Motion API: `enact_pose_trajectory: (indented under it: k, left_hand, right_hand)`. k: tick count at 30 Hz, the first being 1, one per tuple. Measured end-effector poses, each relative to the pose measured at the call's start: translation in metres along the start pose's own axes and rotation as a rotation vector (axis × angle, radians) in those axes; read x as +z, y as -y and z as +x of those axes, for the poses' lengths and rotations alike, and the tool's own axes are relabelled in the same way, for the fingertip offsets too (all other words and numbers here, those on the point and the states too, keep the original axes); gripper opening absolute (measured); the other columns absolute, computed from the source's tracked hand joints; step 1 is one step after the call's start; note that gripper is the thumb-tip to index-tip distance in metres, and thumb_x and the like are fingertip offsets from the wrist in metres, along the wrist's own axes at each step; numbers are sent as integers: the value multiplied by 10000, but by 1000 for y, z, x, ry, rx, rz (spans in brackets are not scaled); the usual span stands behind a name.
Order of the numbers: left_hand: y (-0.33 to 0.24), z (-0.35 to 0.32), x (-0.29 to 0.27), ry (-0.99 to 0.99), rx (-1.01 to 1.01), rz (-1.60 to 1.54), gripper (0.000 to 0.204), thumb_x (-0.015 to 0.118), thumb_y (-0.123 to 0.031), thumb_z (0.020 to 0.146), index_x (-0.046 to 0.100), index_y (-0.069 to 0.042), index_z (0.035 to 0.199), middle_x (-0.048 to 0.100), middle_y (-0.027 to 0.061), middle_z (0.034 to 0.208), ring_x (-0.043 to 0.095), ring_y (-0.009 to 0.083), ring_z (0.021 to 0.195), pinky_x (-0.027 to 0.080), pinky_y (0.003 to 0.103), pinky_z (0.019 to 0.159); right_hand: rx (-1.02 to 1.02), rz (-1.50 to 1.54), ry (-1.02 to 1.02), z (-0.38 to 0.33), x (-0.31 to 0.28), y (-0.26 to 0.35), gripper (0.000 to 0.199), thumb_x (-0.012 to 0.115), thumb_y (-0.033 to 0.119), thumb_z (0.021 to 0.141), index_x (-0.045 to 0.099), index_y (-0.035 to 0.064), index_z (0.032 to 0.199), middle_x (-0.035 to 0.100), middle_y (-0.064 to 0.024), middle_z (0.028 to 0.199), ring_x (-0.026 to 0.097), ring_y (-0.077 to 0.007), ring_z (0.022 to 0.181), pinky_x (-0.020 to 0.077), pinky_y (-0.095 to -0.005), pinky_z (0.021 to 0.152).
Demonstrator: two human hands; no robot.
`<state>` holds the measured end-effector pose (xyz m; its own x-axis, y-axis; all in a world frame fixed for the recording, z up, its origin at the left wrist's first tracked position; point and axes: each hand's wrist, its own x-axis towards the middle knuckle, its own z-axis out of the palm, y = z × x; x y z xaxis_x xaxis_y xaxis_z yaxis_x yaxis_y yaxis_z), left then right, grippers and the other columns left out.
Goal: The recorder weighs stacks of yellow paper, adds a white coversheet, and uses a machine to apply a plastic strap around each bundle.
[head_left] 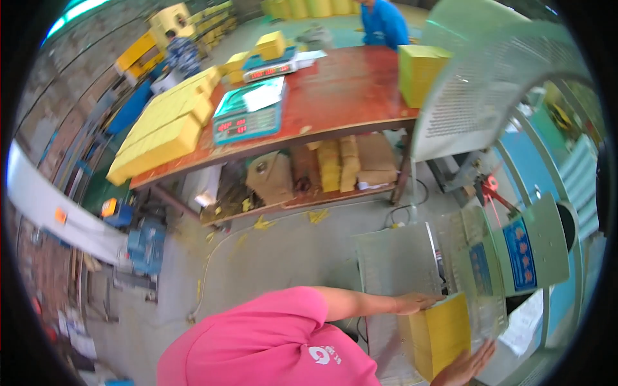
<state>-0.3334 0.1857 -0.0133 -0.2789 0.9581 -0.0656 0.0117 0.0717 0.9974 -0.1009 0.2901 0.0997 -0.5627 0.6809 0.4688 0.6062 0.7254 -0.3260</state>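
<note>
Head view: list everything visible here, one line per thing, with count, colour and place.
Block-shaped stack of yellow paper sheets: one, yellow, on the grey metal machine bed at lower right, between both hands.
Grey metal machine bed: one, grey, lower right.
Long red-brown wooden table: one, upper centre.
Teal digital weighing scales: two, teal, on the table.
Yellow paper bundles: several, yellow, along the table's left end; one more at its right end.
Brown cardboard and yellow stacks: several, on the shelf under the table.
Person in blue top: one, beyond the table.
Pink shirt: one, bottom centre.
Left hand: fingers on the stack's top edge.
Right hand: flat against the stack's near side.
</note>
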Motion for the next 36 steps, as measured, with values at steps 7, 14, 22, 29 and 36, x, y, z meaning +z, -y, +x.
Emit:
enact_pose_trajectory:
  k: [7,14,22,29,36]
  left_hand:
    - [-40,-5,-3,78,-150,33,505,335,-390,1030,369,-177,1487,475,132,1444,447,279,1322,313,362,1112]
    - [-9,2,-4,2,-98,73,486,346,-386,1020,430,-183,1453,486,139,1431,480,319,1282,345,377,1086]
    - [-4,9,-1,19,69,156,486,357,-295,1014,442,-37,1417,441,172,1457,408,317,1344,298,365,1124]
    - [60,22,31,-83,193,228,494,405,-262,1007,391,-10,1432,382,196,1491,337,325,1395,259,389,1155]
    - [32,7,-3,-34,130,-76,474,393,-282,1012,448,-3,1391,497,141,1396,468,242,1271,357,365,1064]
  right_hand:
    - [-161,-116,215,-3,-32,37,467,552,262,964,500,41,1372,468,-216,1414,404,-420,1313,325,-543,1070]
    - [39,297,478,-74,2,21,432,623,210,897,570,10,1276,639,-195,1152,610,-350,1068,454,-467,956]
    - [191,707,551,-88,99,-2,428,590,116,900,523,-12,1303,571,-181,1257,528,-311,1177,395,-433,1015]
    - [543,963,428,-131,107,-42,436,560,34,903,482,-31,1327,512,-170,1349,457,-277,1272,344,-404,1066]
    - [739,750,87,-147,62,-27,212,588,34,886,621,-60,1074,668,-112,1042,611,-170,960,470,-292,852]
